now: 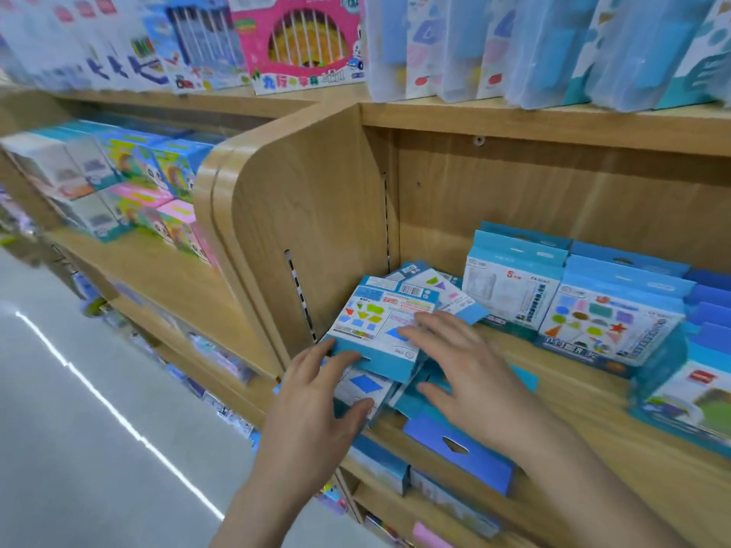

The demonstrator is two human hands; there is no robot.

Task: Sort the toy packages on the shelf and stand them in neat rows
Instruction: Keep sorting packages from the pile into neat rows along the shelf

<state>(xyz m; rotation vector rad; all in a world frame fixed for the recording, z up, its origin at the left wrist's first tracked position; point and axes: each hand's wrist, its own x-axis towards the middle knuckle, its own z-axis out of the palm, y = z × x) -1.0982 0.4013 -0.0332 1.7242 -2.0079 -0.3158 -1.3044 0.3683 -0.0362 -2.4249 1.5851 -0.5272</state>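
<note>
A loose pile (431, 288) of flat blue-and-white packs lies in the lower centre of the frame, in the left corner of a wooden shelf (593, 409), hard against the divider (300, 231) that closes off that side. At least four packs overlap there at odd angles. The top pack (379, 322) lies face up, tilted, with its blue hanger tab toward the camera.

The left hand (316, 393) has bent fingers on that tab's near edge and its thumb against a pack below; whether it truly grips cannot be told. The right hand (463, 369) lies spread and nearly flat, fingertips on the top pack, thumb out over blue packs underneath, covering the pile's right part.

Right of the pile, two upright packs (605, 322) show their fronts, with more behind and blurred ones at the frame's right edge. One blue pack (455, 448) sits on the level below, lower centre.

Upper centre, one pink box (304, 37) stands on the top shelf beside a row of clear packs (553, 45). At left, stacked boxes (118, 179) fill another bay, above grey floor (59, 389)
</note>
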